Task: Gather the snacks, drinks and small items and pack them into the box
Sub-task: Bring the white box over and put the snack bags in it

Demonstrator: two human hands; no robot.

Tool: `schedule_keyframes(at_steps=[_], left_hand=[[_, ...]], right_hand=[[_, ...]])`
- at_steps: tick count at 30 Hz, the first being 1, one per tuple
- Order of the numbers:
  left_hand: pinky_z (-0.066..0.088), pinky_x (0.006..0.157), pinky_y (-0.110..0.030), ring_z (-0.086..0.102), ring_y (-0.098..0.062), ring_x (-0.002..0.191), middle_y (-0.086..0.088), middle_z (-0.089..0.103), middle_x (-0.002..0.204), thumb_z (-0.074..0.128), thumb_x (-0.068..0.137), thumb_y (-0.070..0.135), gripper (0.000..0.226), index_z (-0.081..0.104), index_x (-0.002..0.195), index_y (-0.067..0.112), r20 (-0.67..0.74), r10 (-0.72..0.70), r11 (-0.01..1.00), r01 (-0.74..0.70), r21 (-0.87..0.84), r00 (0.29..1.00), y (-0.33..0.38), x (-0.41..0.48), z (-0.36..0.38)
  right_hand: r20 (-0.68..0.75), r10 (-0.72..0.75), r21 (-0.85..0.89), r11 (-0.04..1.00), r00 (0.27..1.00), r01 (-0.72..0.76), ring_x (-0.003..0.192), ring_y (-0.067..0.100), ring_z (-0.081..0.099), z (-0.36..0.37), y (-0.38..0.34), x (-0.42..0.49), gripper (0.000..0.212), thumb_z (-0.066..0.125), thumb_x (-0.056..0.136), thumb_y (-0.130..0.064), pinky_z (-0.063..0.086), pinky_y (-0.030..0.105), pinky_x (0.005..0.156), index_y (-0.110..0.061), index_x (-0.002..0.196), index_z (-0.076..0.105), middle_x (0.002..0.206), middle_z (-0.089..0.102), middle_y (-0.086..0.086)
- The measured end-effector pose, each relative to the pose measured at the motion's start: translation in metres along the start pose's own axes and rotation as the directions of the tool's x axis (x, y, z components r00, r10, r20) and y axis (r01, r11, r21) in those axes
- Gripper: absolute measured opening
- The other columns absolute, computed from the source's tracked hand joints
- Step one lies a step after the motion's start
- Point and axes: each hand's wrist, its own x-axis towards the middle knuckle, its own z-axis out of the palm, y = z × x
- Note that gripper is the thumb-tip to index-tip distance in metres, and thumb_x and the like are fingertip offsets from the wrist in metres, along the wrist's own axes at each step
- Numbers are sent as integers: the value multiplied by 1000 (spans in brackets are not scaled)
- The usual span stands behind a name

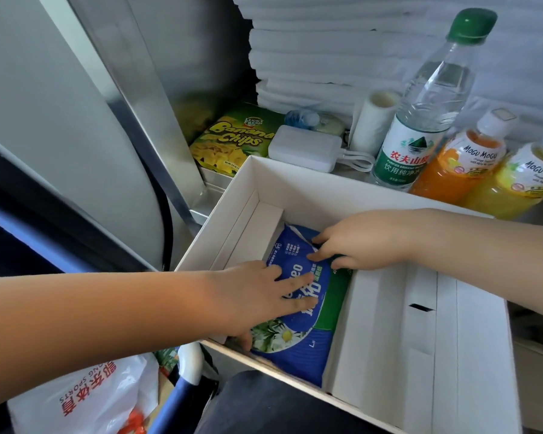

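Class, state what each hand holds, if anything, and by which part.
The right hand grips the blue packet at its far end; the left hand only presses flat on its middle.

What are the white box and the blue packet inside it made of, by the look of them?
The box looks like matt white cardboard: thin folded walls, a brownish cut edge. The blue packet looks like glossy plastic film: it wrinkles and catches light.

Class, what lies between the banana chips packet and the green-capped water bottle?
Head view: a white charger block, its cable, a white roll and a small toppled bottle lie between the packet and the water bottle.
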Motion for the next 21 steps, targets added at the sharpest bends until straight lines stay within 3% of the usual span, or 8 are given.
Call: schedule_keyframes(at_steps=[3,5,10,12,15,21], left_hand=[[12,112,-45,-3,-34,141,-6,-27,153,74,70,53,127,-28,142,28,-29,-24,1000,24,13,999,-2,8,3],[3,113,-46,-16,-33,141,-6,-31,151,77,67,51,132,-30,140,29,-16,-29,999,29,-41,999,-2,13,5],[31,107,-50,-28,-30,137,1,-44,141,77,70,46,130,-33,138,35,31,-38,979,43,-198,999,0,13,6],[30,107,-51,-32,-29,135,4,-48,136,72,74,50,122,-31,138,37,49,-24,964,36,-262,999,2,9,3],[22,110,-51,-32,-31,135,0,-43,143,62,82,52,107,-26,141,39,75,-1,951,24,-308,997,2,5,0],[26,108,-50,-28,-35,136,-4,-41,145,56,90,43,94,-22,143,38,114,33,964,-1,-266,993,4,0,-5]], right_hand=[[-19,29,-45,999,999,-29,126,21,43,-1,-3,-1,44,38,99,-31,41,38,99,-23,142,38,148,35,2],[-69,24,-17,1000,997,-25,128,21,42,-2,-4,-1,50,42,97,-30,42,38,99,-24,145,30,152,27,-2],[20,23,31,999,1000,-23,136,22,32,0,-3,5,64,41,97,-16,36,37,105,-25,151,8,159,5,-5],[47,13,27,1000,999,-14,142,22,22,4,-3,9,63,37,99,-14,28,38,111,-21,151,3,159,-1,-1],[56,8,-44,999,998,-5,146,23,2,9,-5,18,59,32,101,-16,10,34,118,-15,151,0,159,-8,6],[-26,20,-180,983,999,-24,145,25,-8,13,-12,34,61,30,103,-24,0,35,118,-4,148,-5,158,-10,13]])
